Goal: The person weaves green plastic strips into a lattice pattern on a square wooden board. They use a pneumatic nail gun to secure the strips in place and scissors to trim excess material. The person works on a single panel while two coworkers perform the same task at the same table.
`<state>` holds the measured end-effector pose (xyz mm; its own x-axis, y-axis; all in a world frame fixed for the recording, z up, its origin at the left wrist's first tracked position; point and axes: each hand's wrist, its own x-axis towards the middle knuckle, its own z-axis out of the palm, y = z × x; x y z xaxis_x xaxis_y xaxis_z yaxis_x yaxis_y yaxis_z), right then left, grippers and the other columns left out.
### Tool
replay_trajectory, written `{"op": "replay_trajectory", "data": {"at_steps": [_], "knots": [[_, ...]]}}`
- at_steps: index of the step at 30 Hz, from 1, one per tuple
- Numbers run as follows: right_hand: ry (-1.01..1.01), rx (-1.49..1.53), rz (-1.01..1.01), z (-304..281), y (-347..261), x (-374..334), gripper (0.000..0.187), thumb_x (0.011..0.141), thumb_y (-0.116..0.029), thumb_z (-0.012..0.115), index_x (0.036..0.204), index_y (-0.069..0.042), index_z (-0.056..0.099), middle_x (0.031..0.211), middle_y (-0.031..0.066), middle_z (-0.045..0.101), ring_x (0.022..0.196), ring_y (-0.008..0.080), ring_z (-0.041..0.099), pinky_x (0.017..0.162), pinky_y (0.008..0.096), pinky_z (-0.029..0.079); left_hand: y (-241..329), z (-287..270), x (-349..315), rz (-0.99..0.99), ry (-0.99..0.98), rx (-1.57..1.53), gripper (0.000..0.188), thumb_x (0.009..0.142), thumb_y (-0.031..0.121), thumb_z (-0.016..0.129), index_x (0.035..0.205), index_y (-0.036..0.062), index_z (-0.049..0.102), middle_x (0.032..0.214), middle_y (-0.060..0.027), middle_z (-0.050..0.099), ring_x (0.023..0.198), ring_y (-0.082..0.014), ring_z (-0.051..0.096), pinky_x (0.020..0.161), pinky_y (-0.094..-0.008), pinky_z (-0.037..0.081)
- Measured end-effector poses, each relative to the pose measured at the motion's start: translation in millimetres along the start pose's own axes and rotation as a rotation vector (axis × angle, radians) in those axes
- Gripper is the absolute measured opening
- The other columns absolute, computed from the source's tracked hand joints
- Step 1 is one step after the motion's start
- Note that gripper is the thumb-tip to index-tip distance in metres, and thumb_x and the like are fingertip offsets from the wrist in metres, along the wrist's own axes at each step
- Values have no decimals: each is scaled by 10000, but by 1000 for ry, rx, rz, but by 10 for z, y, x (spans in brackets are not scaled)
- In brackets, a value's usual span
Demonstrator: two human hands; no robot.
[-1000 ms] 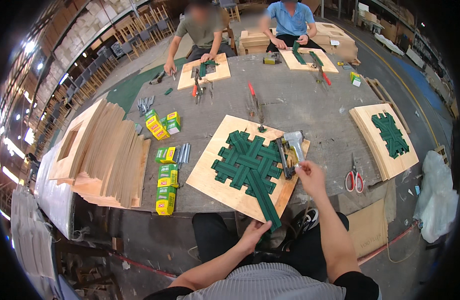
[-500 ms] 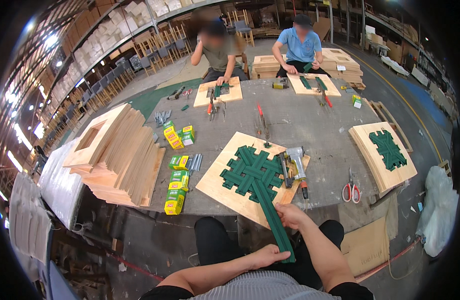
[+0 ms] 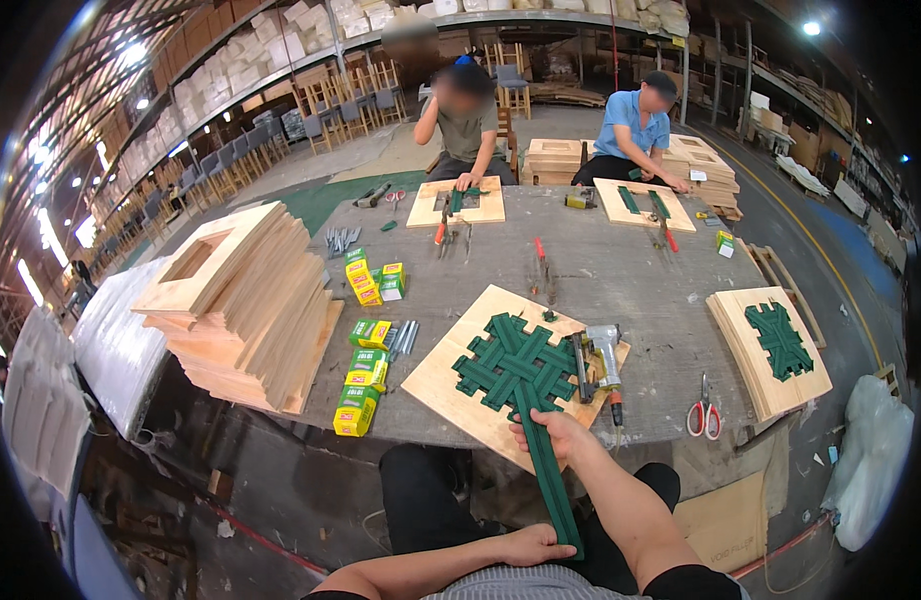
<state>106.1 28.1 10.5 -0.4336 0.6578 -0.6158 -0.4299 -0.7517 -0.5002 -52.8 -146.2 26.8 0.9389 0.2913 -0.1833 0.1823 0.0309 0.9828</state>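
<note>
A green webbing strap [image 3: 544, 470] runs from the woven green lattice toward my lap. Its loose end is pinched in my left hand [image 3: 533, 545]. Further up, beside the near edge of the board, my right hand [image 3: 556, 436] grips the same strap, fingers wrapped round its side. The lattice of crossed green straps [image 3: 511, 360] covers the middle of a square plywood board [image 3: 441, 385], which lies turned on the table with a corner toward me. A pneumatic staple gun [image 3: 603, 360] rests on the board's right side, next to the lattice.
Stacked plywood frames [image 3: 246, 320] stand at left, beside yellow-green boxes [image 3: 366, 370] and staple strips [image 3: 405, 337]. Red-handled scissors [image 3: 704, 410] lie right, near finished boards [image 3: 771, 350]. Pliers [image 3: 544, 270] lie beyond my board. Two co-workers sit across the grey table [image 3: 461, 265] with boards.
My right hand has slid up the strap, closer to the lattice. My left hand still holds the loose end. The whole view has shifted slightly; the co-worker at right has leaned over.
</note>
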Motion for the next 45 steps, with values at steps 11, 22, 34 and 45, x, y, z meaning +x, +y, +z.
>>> {"op": "replay_trajectory", "data": {"at_steps": [11, 22, 34, 45], "knots": [[336, -231, -126, 161, 320, -414, 288, 1126, -355, 429, 1052, -95, 527, 655, -14, 441, 463, 111, 315, 440, 304, 304, -16, -917, -147, 170, 898, 722, 165, 871, 92, 667, 1014, 44, 735, 923, -157, 711, 912, -373, 679, 814, -460, 546], [381, -176, -223, 138, 914, -862, 317, 1129, -357, 425, 978, -95, 522, 629, -41, 427, 475, 66, 311, 429, 254, 278, -277, -1361, 634, 332, 1006, 1090, 366, 1008, 303, 537, 1285, 119, 690, 1390, -40, 649, 1362, -346, 510, 1205, -602, 236], [371, -133, -225, 22, 1106, -973, 342, 1123, -365, 449, 968, -73, 536, 629, -29, 447, 470, 67, 327, 422, 257, 282, -330, -1375, 727, 340, 1017, 1073, 378, 1026, 246, 443, 1191, 80, 740, 1312, -73, 703, 1349, -362, 554, 1233, -578, 211], [393, -214, -336, -215, 1542, -1207, 391, 1117, -343, 477, 885, -42, 569, 640, -16, 490, 546, 81, 411, 514, 274, 348, -347, -1364, 765, 296, 1031, 1090, 366, 1030, 221, 446, 1138, 48, 750, 1288, -73, 712, 1354, -357, 554, 1242, -569, 207]]}}
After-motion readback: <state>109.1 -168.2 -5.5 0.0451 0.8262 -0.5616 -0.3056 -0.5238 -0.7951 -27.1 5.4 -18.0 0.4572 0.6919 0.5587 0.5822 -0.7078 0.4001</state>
